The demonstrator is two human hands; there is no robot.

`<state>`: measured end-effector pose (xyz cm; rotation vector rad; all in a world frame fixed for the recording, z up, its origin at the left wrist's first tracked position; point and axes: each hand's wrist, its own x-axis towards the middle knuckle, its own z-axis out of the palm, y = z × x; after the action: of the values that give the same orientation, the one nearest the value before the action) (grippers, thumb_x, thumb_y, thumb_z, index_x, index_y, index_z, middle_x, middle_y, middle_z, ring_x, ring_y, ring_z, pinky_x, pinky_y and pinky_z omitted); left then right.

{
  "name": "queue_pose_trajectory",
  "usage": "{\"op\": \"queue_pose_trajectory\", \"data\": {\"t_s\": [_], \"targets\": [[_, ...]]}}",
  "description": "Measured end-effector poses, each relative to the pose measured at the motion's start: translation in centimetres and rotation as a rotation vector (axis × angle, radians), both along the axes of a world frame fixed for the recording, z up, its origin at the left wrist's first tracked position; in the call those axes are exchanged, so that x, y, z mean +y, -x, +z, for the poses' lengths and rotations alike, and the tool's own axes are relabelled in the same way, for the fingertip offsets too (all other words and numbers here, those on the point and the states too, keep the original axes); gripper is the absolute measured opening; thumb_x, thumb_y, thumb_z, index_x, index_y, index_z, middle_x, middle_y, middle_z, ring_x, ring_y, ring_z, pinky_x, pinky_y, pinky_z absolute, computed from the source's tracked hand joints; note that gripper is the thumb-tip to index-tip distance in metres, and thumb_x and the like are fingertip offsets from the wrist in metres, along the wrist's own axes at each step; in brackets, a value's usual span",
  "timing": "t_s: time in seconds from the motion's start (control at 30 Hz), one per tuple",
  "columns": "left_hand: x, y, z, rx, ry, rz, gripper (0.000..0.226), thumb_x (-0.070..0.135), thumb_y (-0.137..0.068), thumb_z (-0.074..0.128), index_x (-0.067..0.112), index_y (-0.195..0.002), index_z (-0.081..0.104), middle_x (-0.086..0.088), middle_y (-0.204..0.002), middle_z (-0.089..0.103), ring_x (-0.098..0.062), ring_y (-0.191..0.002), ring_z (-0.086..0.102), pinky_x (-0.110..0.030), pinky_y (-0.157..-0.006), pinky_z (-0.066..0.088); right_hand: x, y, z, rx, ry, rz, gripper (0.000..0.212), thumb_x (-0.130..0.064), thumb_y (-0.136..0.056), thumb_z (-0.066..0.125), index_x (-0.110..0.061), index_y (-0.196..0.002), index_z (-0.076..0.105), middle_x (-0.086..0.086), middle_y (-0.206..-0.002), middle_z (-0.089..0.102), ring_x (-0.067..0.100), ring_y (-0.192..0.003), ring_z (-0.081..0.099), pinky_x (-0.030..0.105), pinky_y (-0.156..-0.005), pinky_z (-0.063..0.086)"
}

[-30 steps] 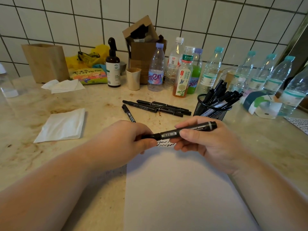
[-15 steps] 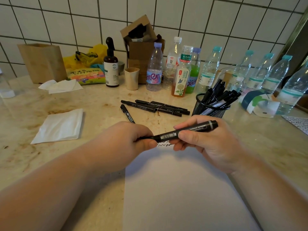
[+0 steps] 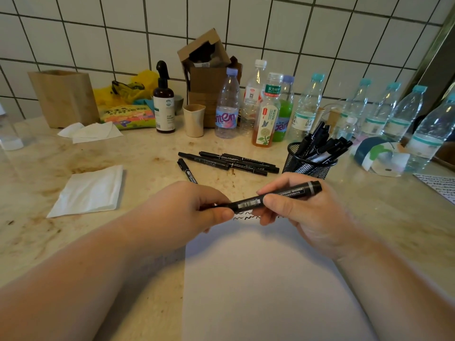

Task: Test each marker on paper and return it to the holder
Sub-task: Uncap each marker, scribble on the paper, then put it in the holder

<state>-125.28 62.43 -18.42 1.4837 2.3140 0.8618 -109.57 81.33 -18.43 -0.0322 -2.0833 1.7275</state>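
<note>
Black marker (image 3: 270,196) pinched at both ends by your left hand (image 3: 187,207) and right hand (image 3: 302,212), above the paper (image 3: 258,279). Squiggles (image 3: 246,216) show testing begun; loose markers (image 3: 229,162) wait beside the holder (image 3: 307,166).

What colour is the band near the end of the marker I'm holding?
Grey, on an otherwise black marker; the head view shows it clearly.

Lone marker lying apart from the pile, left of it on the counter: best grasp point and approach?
Grip the lone marker mid-barrel, pinching across its width from straight above. It lies flat on the counter, angled toward the left hand, whose knuckles hide its near end. Its far cap end is free, and a gap separates it from the marker pile, so fingers probably fit on both sides.
</note>
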Motion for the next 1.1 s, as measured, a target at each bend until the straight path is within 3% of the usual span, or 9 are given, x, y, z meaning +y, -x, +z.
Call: {"op": "queue_pose_trajectory", "data": {"t_s": [0.1,0.23,0.37,0.6,0.7,0.8,0.97,1.03,1.1], "targets": [[0.3,0.0,-0.3,0.051,0.011,0.037,0.058,0.080,-0.068,0.043,0.064,-0.123,0.042,0.033,-0.081,0.064,0.011,-0.072,0.059,-0.015,-0.057,0.040,0.7,-0.4,0.5,0.067,-0.071,-0.167,0.039,-0.060,-0.077,0.079,-0.023,-0.089,0.077,0.008,-0.072,0.074,0.019,-0.063,0.068,0.023,-0.059,0.055],[0.1,0.6,-1.4,0.198,0.039,0.108,0.022,0.054,-0.094,0.051,0.057,-0.115,0.050,0.038,-0.076,0.060,0.013,-0.067,0.057,-0.011,-0.046,0.035,2.2,-1.3,1.7,0.310,-0.075,-0.677,0.019,-0.049,-0.085,0.066,-0.032,-0.078,0.073,-0.007,-0.053,0.061,0.007,-0.048,0.053,0.019,-0.048,0.045],[0.0,0.8,-2.1,0.205,0.045,0.050,0.023,0.036,-0.095,0.050,0.057,-0.103,0.053,0.017,-0.060,0.061,0.000,-0.048,0.052,-0.011,-0.045,0.038,3.2,-1.8,2.9,0.295,-0.147,-1.042,0.040,-0.058,-0.082,0.057,-0.020,-0.085,0.069,-0.003,-0.059,0.058,0.023,-0.062,0.057,0.043,-0.065,0.049],[0.0,0.9,-2.5,0.221,0.025,0.063,0.028,0.028,-0.095,0.046,0.050,-0.104,0.060,0.021,-0.053,0.054,-0.003,-0.044,0.047,-0.011,-0.048,0.037,4.1,-1.5,5.0,-0.025,-0.394,-1.040,0.018,-0.046,-0.091,0.071,-0.029,-0.091,0.068,-0.002,-0.081,0.072,0.022,-0.080,0.069,0.036,-0.072,0.055],[0.0,0.8,-2.3,0.209,0.028,0.065,0.029,0.027,-0.095,0.045,0.049,-0.105,0.061,0.025,-0.056,0.056,-0.002,-0.044,0.047,-0.011,-0.048,0.037,4.4,-0.9,5.8,-0.110,-0.426,-0.987,0.019,-0.045,-0.088,0.076,-0.031,-0.089,0.065,-0.004,-0.083,0.071,0.022,-0.078,0.070,0.036,-0.072,0.055],[-0.1,0.5,-2.1,0.204,0.025,0.064,0.029,0.027,-0.096,0.045,0.047,-0.106,0.063,0.024,-0.056,0.056,-0.004,-0.044,0.046,-0.011,-0.048,0.037,4.3,-0.5,6.6,-0.130,-0.407,-0.973,0.027,-0.053,-0.089,0.069,-0.028,-0.098,0.063,-0.002,-0.084,0.072,0.015,-0.067,0.070,0.040,-0.072,0.057],[-0.2,0.3,-1.8,0.187,0.017,0.047,0.029,0.025,-0.096,0.046,0.045,-0.107,0.064,0.025,-0.058,0.056,-0.003,-0.044,0.046,-0.011,-0.050,0.039,4.7,0.3,7.5,-0.182,-0.555,-1.006,0.022,-0.046,-0.094,0.064,-0.024,-0.097,0.062,0.002,-0.089,0.074,0.027,-0.079,0.071,0.039,-0.073,0.058],[-0.2,0.2,-1.7,0.188,0.022,0.045,0.029,0.025,-0.096,0.046,0.044,-0.107,0.065,0.029,-0.060,0.056,-0.002,-0.045,0.047,-0.011,-0.050,0.038,4.9,0.6,7.5,-0.256,-0.614,-1.004,0.023,-0.043,-0.092,0.069,-0.021,-0.088,0.065,0.003,-0.082,0.072,0.026,-0.074,0.068,0.031,-0.064,0.052],[-0.3,0.0,-1.5,0.196,0.036,0.045,0.028,0.026,-0.097,0.046,0.044,-0.107,0.064,0.036,-0.062,0.055,0.000,-0.047,0.048,-0.009,-0.050,0.038,5.0,1.0,7.4,-0.332,-0.668,-1.004,0.027,-0.043,-0.090,0.073,-0.020,-0.079,0.063,0.001,-0.074,0.067,0.020,-0.068,0.061,0.025,-0.053,0.035]]}}
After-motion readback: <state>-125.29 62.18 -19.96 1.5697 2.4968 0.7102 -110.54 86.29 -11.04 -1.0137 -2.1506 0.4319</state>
